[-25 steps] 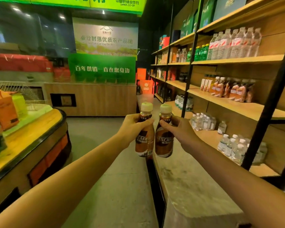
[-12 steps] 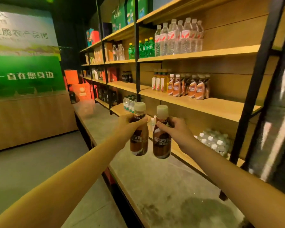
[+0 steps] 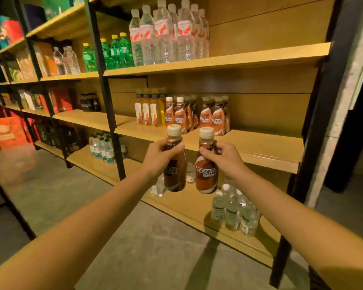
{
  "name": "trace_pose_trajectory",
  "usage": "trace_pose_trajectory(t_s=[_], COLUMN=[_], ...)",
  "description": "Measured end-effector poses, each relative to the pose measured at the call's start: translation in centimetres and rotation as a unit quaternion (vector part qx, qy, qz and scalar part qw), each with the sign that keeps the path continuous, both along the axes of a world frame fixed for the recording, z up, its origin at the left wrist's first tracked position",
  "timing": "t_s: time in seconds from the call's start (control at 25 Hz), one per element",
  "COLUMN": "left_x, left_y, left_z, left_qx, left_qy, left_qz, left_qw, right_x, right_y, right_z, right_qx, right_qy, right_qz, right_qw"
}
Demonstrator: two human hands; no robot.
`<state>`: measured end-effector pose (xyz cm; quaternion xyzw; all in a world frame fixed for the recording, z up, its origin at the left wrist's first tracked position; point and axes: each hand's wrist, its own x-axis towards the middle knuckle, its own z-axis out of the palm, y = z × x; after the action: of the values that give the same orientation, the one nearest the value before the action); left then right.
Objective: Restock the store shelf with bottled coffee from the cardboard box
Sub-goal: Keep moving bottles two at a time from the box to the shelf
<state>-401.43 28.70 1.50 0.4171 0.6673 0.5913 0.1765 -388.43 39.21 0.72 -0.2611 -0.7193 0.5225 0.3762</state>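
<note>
I hold two brown Nescafe coffee bottles with cream caps upright in front of the shelving. My left hand [image 3: 158, 156] grips the neck of the left coffee bottle [image 3: 175, 174]. The right coffee bottle [image 3: 206, 176] is held near its neck by my right hand [image 3: 224, 158]. Both bottles hang just in front of and slightly below the middle wooden shelf [image 3: 266, 147]. On that shelf stands a group of stocked coffee bottles [image 3: 197, 116], behind my hands. The cardboard box is out of view.
Yellow drink bottles [image 3: 148, 109] stand left of the coffee. Tall water bottles [image 3: 168, 34] and green bottles [image 3: 113, 53] fill the shelf above. Small water bottles [image 3: 233, 210] sit on the lowest shelf. Black uprights [image 3: 105, 88] divide the bays; a grey pillar [image 3: 344, 80] bounds the right.
My view has swung right, from the aisle to facing the shelving, and closer to it. Both hands keep their bottles, now held in front of the coffee shelf.
</note>
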Motion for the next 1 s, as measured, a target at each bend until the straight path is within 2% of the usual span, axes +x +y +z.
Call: trace_pose_trajectory(t_s=[0.36, 0.64, 1.0], left_x=[-8.9, -15.7, -17.7], left_y=[14.9, 25.3, 30.6], left_z=[2.7, 3.9, 2.2], left_qx=[0.049, 0.046, 0.048], left_qy=[0.018, -0.048, -0.087], left_qz=[-0.141, -0.236, -0.309], left_qw=[0.989, 0.969, 0.946], right_x=[-7.5, -13.7, -16.3], right_y=[10.5, 16.6, 21.1], right_z=[2.5, 4.5, 3.7], right_qx=[0.014, 0.051, 0.031], right_qy=[0.033, 0.028, -0.011], right_qz=[-0.119, -0.232, -0.314], right_qw=[0.992, 0.971, 0.949])
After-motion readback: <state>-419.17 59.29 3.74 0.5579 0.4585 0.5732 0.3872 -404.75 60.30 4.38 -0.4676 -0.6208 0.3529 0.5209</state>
